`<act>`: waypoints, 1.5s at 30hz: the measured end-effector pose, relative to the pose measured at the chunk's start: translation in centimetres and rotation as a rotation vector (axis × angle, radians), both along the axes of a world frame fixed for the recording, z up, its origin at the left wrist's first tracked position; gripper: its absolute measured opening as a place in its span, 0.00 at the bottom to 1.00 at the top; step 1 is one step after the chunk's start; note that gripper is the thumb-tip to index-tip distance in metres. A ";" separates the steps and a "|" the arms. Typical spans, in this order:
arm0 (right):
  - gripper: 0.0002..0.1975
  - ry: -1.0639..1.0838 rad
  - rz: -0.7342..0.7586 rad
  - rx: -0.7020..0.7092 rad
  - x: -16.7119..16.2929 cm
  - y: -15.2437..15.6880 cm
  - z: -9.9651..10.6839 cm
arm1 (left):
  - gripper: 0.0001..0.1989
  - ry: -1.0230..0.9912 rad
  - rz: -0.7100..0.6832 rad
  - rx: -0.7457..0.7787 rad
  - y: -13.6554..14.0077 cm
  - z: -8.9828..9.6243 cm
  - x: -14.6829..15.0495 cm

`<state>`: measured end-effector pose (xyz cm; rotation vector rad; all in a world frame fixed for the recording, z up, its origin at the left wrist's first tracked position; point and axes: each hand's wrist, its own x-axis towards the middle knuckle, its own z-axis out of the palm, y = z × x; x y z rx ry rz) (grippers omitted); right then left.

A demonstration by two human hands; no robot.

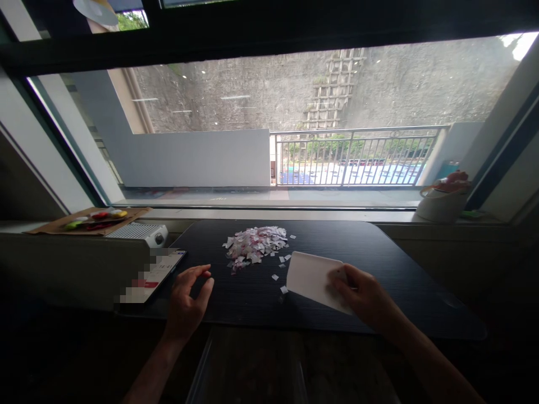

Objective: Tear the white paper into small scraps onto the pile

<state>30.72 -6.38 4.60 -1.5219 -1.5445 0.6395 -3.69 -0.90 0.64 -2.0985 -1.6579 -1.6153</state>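
Note:
My right hand (pixel 357 292) grips a flat white scraper (pixel 309 280) with rounded corners by its right edge, thumb on the near face. The scraper is tilted over the dark table (pixel 404 280), its left edge close to a few loose paper bits (pixel 275 277). Behind and to the left lies a loose pile of small white and pinkish paper pieces (pixel 256 244). My left hand (pixel 188 294) hovers near the table's front edge, left of the pile, holding nothing. Its thumb and fingers are curved and apart.
A tablet or sheet with a partly blurred surface (pixel 158 275) lies at the table's left. Behind it are a white appliance (pixel 143 233) and a brown board (pixel 54 224) with colourful items. A white pot (pixel 442 203) stands on the right sill. A wide window (pixel 269 210) bounds the far side.

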 end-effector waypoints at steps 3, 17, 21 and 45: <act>0.11 -0.001 -0.004 0.005 0.1 -0.2 0.1 | 0.13 -0.001 0.003 -0.004 0.0 0.0 0.0; 0.12 0.093 0.088 -0.081 -0.7 -1.2 -0.3 | 0.13 0.004 0.001 -0.009 0.0 -0.1 0.0; 0.14 0.188 0.139 -0.101 -0.9 -1.1 -1.1 | 0.13 0.001 0.004 -0.009 0.0 -0.1 0.0; 0.15 0.345 0.251 -0.183 -1.2 -1.7 -0.8 | 0.13 0.009 -0.012 0.022 0.1 -0.4 0.1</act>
